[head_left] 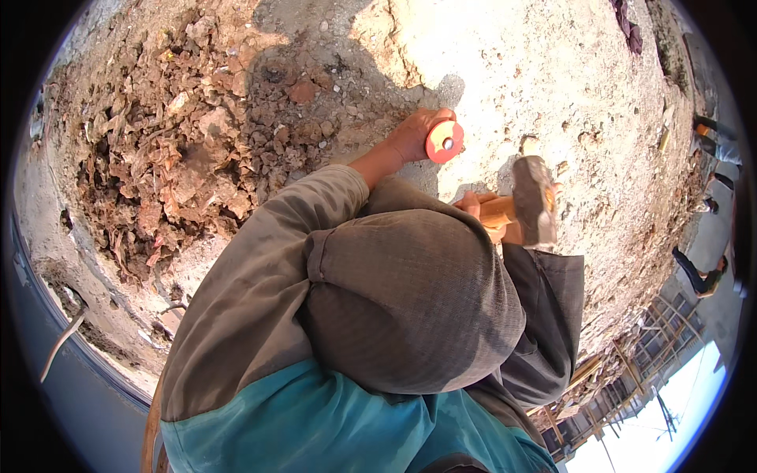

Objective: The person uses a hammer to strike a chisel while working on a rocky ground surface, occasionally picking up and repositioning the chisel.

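A chisel with a round red hand guard [438, 147] and a bare metal striking end is gripped in my left hand [413, 135]. Its shaft and tip are hidden below the guard. Closed round the yellowish wooden handle of a heavy hammer [535, 202] is my right hand [471, 204], partly covered by the handle and the blocky metal head. The hammer head is apart from the chisel, to its right and nearer to me. Both hands are over a rough, pale, sunlit surface [607, 158].
Broken brown rubble [181, 158] is heaped on the left. A blue-grey panel [47, 347] and a bent rod [63, 344] show at the lower left. Dark cloth [628, 30] lies at the top right. People [702, 272] and wooden framing [666, 327] are at the far right.
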### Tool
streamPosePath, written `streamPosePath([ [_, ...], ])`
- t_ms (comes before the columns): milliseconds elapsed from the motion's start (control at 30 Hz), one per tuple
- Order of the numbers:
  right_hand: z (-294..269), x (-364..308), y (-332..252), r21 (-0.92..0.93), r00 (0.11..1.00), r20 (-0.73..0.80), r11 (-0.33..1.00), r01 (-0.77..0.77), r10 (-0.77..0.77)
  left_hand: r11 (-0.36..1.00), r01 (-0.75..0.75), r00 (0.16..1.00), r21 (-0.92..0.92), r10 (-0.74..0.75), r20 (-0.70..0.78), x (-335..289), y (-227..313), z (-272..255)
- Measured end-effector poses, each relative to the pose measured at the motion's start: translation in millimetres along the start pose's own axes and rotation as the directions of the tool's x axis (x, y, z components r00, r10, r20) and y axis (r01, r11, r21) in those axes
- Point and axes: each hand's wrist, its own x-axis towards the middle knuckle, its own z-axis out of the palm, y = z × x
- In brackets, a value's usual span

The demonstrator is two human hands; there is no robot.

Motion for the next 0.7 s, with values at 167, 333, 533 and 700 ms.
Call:
streamPosePath([
  [167, -57.4, -10.8, 64.8, -0.001, 0.851, 0.276, 0.886, -0.464, 0.446, 0.998, 0.027, 1.000, 0.056, -0.027, 0.003, -0.2, 3.4, -2.1],
  [333, -64.2, 29.0, -60.2, 0.184, 0.973, -0.177, 0.966, 0.180, -0.147, 0.999, 0.030, 0.996, 0.045, -0.026, -0.085, -2.0, 3.4, 5.6],
  [533, -12.4, 5.5, 7.2, 0.172, 0.999, 0.037, 0.985, 0.031, -0.038, 1.000, -0.009, 0.994, 0.025, 0.012, -0.105, 3.3, -0.3, 5.6],
  [700, -32.8, -10.5, 66.6, -0.041, 0.804, 0.254, 0.837, -0.546, 0.538, 0.991, -0.075, 0.997, 0.110, 0.075, 0.006, 4.0, -5.5, 1.1],
])
